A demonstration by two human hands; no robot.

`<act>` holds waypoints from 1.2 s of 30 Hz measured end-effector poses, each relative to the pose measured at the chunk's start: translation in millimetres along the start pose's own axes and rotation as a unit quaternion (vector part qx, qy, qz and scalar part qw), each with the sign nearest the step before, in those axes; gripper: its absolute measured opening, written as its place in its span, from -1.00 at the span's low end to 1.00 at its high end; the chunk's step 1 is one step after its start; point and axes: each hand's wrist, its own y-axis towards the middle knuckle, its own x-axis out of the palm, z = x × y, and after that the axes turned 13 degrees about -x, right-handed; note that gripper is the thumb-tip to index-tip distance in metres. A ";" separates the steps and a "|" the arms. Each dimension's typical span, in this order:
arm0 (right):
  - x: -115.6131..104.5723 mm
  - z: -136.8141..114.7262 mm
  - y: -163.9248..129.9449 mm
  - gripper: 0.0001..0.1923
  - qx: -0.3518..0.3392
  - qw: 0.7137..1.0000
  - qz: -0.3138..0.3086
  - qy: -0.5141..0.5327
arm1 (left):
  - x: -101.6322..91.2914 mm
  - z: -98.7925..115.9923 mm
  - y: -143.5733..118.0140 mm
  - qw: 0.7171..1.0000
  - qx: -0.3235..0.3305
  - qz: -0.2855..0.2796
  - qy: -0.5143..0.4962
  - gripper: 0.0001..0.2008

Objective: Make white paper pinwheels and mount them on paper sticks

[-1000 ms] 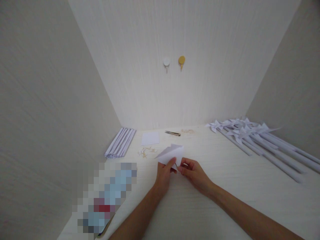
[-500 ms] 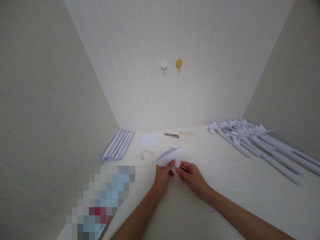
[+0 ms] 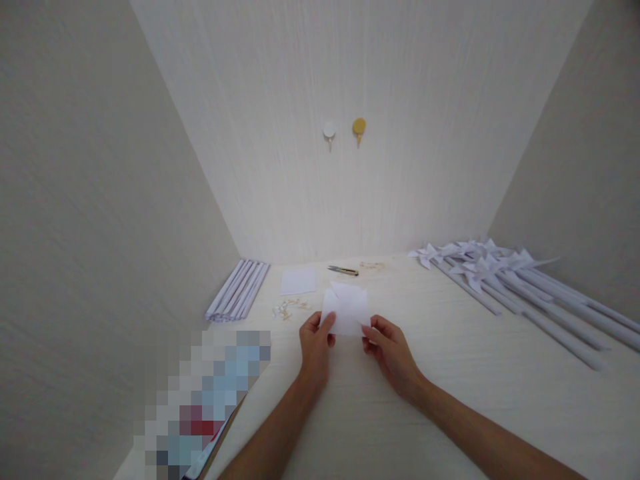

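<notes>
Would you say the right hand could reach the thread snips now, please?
Probably, but not straight: the held paper, with the right hand at one corner, sits before the thread snips; going around it looks possible.

Matt paper sheet [image 3: 349,319], smooth paper rolls [image 3: 237,292], metal-looking snips [image 3: 343,271], matt tabletop [image 3: 450,353] with faint wood-like grain

Pixelated item [image 3: 215,393], near left: detail masked, near end cut off by bottom edge | Left hand [image 3: 315,343]: fingers partly hidden behind paper sheet [image 3: 346,312] | Forearms [image 3: 283,423]: cut off by bottom edge | Paper tubes [image 3: 565,338], right: far ends obscured by pinwheels [image 3: 477,268] | Far fragments [image 3: 373,266]: too small to identify
</notes>
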 end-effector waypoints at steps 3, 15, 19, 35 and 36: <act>-0.9 -2.4 3.3 -0.89 -0.012 0.998 0.058 0.028 | 0.3 -2.5 0.7 0.993 0.014 -0.040 0.110 -0.76; 3.6 -10.4 1.1 -0.72 -0.021 0.990 -0.083 -0.113 | 0.8 1.2 -1.9 0.998 0.036 -0.031 0.050 -0.76; 2.1 -8.8 -1.1 -0.69 -0.046 0.982 -0.103 -0.154 | 2.9 -0.6 -3.6 0.995 0.004 -0.070 0.076 -0.79; 1.7 -5.3 0.2 -0.82 -0.038 0.971 -0.181 -0.149 | 2.8 -2.3 -1.5 0.997 -0.041 -0.071 -0.006 -0.81; 1.3 -4.5 0.1 -0.83 -0.040 0.970 -0.184 -0.152 | 2.7 -2.7 -1.1 0.997 -0.041 -0.066 -0.006 -0.80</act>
